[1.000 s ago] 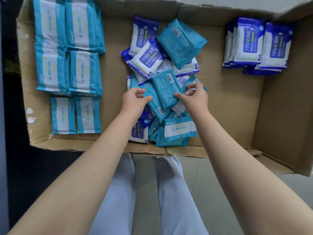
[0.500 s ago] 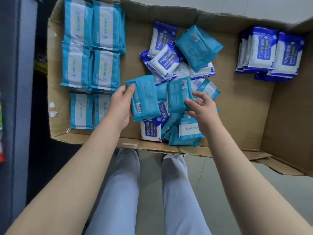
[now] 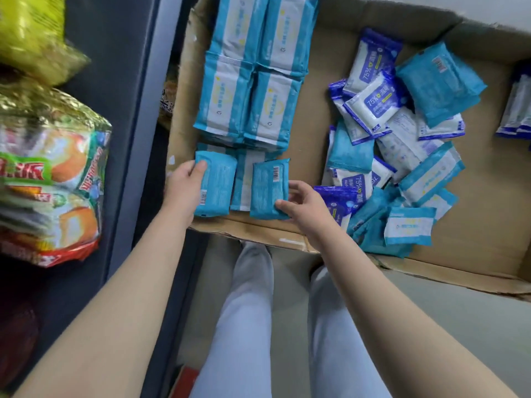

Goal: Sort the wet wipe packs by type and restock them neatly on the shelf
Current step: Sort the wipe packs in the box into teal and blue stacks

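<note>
Placement of two sorted packs, head-camera view. Left hand (image 3: 184, 186) is clamped on the outer edge of the left teal pack (image 3: 215, 182), with its fingers curled over the top. Right hand (image 3: 306, 209) pinches the near corner of the right teal pack (image 3: 267, 188) between thumb and fingertips. Both packs sit barcode side up at the 8 o'clock corner of the cardboard box (image 3: 258, 235). They lie over the near row, where a label-up pack (image 3: 242, 179) shows between them. Finished teal stacks (image 3: 253, 90) lie beyond at 11 o'clock, label up and squared edge to edge. Mixed pile (image 3: 396, 156) waits toward 3 o'clock, and blue-label packs (image 3: 517, 110) stand at the far right edge. Snack bags (image 3: 48, 173) sit outside the box at 9 o'clock of the view.

Judgement for the step: each pack probably ought to be turned label up before release — the stacks beyond read that way. It can then be lowered flat and nudged until its edges meet the pack beneath. The soft film is likely to slide, so a light press should settle it. Much of the pile is unsorted; the task looks roughly midway.
</note>
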{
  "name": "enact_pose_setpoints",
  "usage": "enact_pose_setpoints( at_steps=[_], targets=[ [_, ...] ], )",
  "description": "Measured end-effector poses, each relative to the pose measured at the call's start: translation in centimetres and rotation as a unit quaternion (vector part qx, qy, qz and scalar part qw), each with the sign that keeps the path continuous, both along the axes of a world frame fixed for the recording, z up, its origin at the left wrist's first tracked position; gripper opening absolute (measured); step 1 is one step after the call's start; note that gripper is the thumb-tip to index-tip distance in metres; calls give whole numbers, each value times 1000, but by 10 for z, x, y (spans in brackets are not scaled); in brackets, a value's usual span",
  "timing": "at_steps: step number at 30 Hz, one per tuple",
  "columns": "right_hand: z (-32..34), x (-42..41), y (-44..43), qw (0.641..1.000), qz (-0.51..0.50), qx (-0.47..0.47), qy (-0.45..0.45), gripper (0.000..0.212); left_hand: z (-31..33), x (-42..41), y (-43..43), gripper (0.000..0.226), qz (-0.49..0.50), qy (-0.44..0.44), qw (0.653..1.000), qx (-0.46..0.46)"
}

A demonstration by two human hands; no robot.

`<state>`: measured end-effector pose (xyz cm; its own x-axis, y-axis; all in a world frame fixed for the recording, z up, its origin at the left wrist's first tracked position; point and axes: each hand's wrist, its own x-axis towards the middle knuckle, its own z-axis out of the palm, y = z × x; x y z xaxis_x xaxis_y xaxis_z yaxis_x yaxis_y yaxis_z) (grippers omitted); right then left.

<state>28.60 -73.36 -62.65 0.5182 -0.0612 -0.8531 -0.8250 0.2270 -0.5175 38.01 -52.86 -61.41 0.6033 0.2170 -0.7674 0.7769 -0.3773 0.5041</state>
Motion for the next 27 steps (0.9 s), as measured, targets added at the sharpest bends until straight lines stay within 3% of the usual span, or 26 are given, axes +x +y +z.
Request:
enact_pose_setpoints(
  at_steps=[7, 15, 18, 22, 27],
  targets=[
    [-27, 27, 30, 989, 89, -121, 4, 42, -37, 21, 9, 31, -24, -55, 998, -13],
    [-22, 33, 37, 952, 210, -222, -10, 48, -20, 13, 5, 45, -13, -117, 993, 4],
    [-10, 24, 28, 955, 174, -240, -20, 43, -4, -1, -1, 43, -19, -138, 990, 13],
    [11, -4, -9, 984, 10, -171, -57, 27, 13, -26, -31, 39, -21, -119, 992, -33],
    [30, -44, -89, 969, -114, -210, -61, 21, 16, -51, -101, 38, -80, -89, 989, -83]
  ],
)
